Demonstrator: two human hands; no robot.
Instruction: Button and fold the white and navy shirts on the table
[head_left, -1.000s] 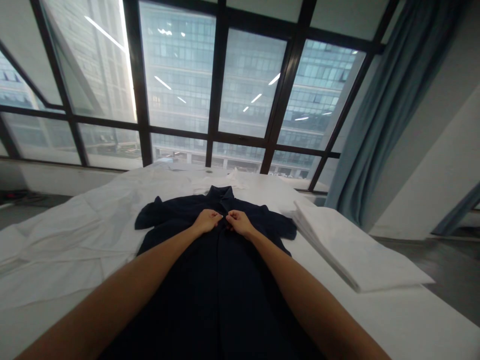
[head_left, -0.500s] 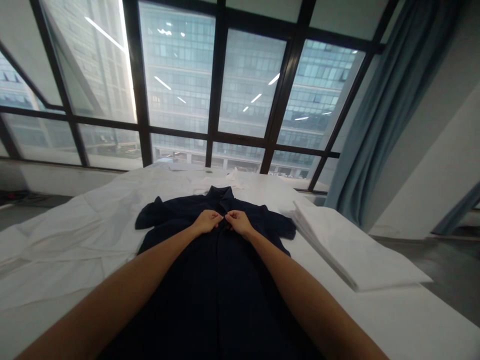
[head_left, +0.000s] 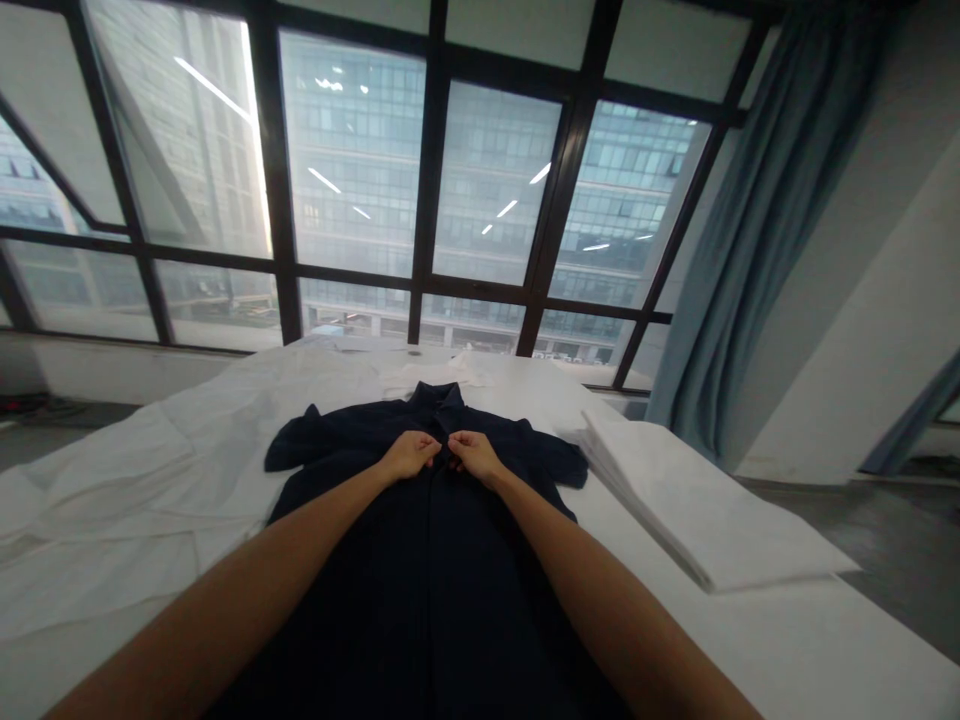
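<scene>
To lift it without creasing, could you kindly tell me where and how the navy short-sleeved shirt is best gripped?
Probably by both shoulders, from the outer sides: the navy shirt lies front up, sleeves spread, while the left hand and right hand occupy the placket.

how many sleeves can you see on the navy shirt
2: one sleeve left of the left hand, the other sleeve right of the right hand, both spread out from the shirt.
</scene>
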